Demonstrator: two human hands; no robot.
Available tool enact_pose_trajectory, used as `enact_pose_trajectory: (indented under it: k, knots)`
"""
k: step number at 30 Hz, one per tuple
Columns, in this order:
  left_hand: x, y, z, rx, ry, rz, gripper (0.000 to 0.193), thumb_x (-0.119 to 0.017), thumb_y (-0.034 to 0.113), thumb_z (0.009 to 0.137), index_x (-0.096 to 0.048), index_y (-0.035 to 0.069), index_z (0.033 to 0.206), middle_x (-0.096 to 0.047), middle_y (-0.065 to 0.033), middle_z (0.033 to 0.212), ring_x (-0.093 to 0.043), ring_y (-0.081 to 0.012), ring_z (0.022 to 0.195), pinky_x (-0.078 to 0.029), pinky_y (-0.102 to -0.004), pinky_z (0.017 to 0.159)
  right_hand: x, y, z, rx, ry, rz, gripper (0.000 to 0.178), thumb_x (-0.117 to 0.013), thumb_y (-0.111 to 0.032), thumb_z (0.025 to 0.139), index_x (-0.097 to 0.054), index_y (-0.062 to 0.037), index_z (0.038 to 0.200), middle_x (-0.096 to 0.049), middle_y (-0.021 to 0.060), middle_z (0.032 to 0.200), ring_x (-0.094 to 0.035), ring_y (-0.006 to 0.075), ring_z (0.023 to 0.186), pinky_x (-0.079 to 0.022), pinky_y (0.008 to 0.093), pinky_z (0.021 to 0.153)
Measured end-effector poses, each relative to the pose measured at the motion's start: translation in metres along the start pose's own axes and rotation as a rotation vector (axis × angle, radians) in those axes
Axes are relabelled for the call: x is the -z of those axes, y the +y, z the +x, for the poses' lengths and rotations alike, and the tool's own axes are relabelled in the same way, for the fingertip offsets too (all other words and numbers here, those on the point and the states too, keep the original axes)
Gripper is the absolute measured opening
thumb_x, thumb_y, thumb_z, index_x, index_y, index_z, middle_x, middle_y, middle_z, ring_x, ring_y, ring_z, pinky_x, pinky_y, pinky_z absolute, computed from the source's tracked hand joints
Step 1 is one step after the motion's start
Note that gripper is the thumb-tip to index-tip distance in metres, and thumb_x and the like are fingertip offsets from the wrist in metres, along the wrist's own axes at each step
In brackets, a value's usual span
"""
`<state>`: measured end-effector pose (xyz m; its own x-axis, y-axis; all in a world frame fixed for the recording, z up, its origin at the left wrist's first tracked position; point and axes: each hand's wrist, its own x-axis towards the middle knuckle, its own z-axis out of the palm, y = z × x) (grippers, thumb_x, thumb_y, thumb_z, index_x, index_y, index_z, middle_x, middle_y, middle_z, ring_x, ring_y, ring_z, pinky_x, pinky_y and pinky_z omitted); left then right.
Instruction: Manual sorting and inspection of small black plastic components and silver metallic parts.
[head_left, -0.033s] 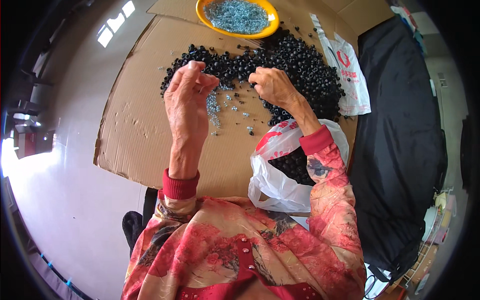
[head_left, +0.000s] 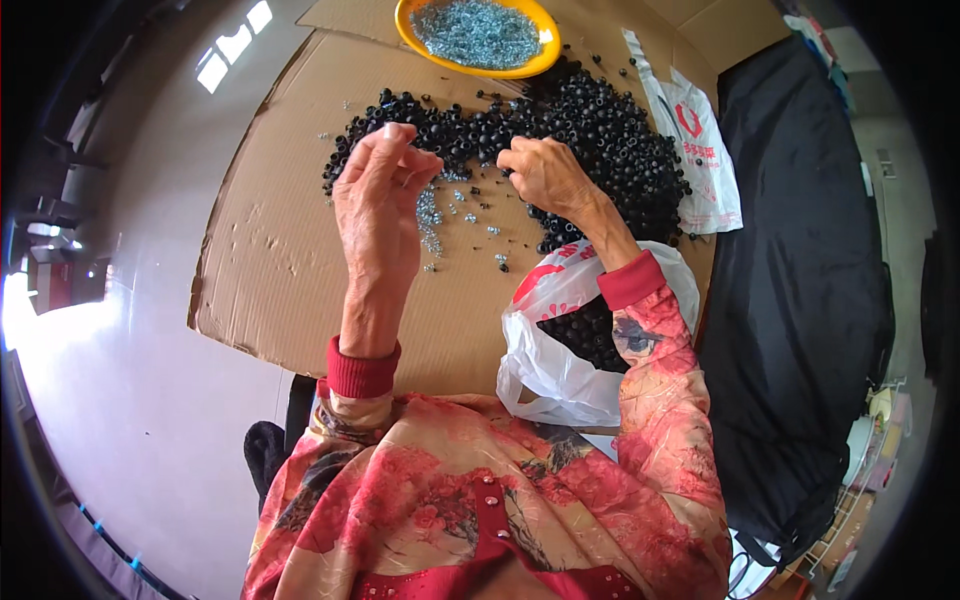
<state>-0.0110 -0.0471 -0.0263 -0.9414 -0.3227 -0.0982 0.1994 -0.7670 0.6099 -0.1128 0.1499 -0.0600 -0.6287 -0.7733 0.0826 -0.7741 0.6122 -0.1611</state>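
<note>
The worktop, which is covered by a wide sheet of brown cardboard, carries a large supply, so I judge that the work is in its middle and well away from its end. The biggest amount is the heap of small round black pieces, spread along the far side and thickest at the right; these lie loose, so they seem to be what is left. Near the person's body, under the right forearm, stands an open white plastic bag with red print, and inside it are many black pieces. Perhaps these are done, but I cannot tell whether they are finished or only stored. A flat white plastic bag lies beside the heap, at its right. At the far edge, the round yellow bowl holds plenty of tiny clear bluish pieces, so this supply is far from used up.

The left hand is raised, its grip half curled, with thumb and fingers near each other; the right hand has its fingers folded in a close grip. Whether either one has hold of a piece, I cannot tell. Between and below them lies a small scatter of clear bits, with a few single black ones, apparently also left.
</note>
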Motion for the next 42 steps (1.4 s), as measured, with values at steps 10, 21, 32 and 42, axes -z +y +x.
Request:
enact_pose_trajectory:
  k: [10, 21, 32, 42]
  knots:
    - [-0.002, -0.016, -0.001, 0.069, 0.021, 0.077, 0.014, -0.061, 0.016, 0.087, -0.062, 0.004, 0.093, -0.062, -0.0026, 0.075, -0.058, -0.0103, 0.069, -0.048, -0.0268, 0.070, -0.005, 0.006, 0.006, 0.166, 0.055, -0.152, 0.005, -0.055, -0.002, 0.068, -0.052, -0.0062, 0.067, -0.053, 0.0065, 0.068, -0.055, 0.0251, 0.068, -0.042, 0.0352, 0.069]
    - [-0.024, -0.035, -0.019, 0.493, -0.376, -0.307, 0.024, -0.053, 0.021, 0.091, -0.055, 0.005, 0.108, -0.061, -0.0031, 0.096, -0.059, -0.0154, 0.088, -0.049, -0.0358, 0.080, 0.061, -0.054, -0.008, -0.026, 0.384, 1.413, 0.019, -0.070, -0.004, 0.074, -0.064, -0.0041, 0.093, -0.060, 0.0072, 0.099, -0.053, 0.0133, 0.094, -0.043, 0.0315, 0.088]
    - [-0.027, -0.026, -0.026, 0.381, -0.315, -0.236, 0.017, -0.056, 0.014, 0.089, -0.060, 0.001, 0.099, -0.063, -0.0074, 0.087, -0.060, -0.0161, 0.079, -0.049, -0.0324, 0.076, 0.093, -0.070, -0.013, 0.142, 0.513, 0.722, 0.020, -0.068, 0.002, 0.068, -0.061, -0.0043, 0.085, -0.060, 0.0041, 0.084, -0.059, 0.0181, 0.080, -0.049, 0.0286, 0.072]
    - [-0.021, -0.027, -0.023, 0.368, -0.294, -0.096, 0.015, -0.058, 0.013, 0.087, -0.061, -0.002, 0.089, -0.063, -0.0067, 0.081, -0.060, -0.0172, 0.071, -0.049, -0.0301, 0.071, 0.100, -0.067, -0.010, 0.135, 0.398, 0.582, 0.019, -0.068, 0.001, 0.065, -0.052, -0.0038, 0.076, -0.054, 0.0066, 0.074, -0.057, 0.0225, 0.069, -0.047, 0.0324, 0.062]
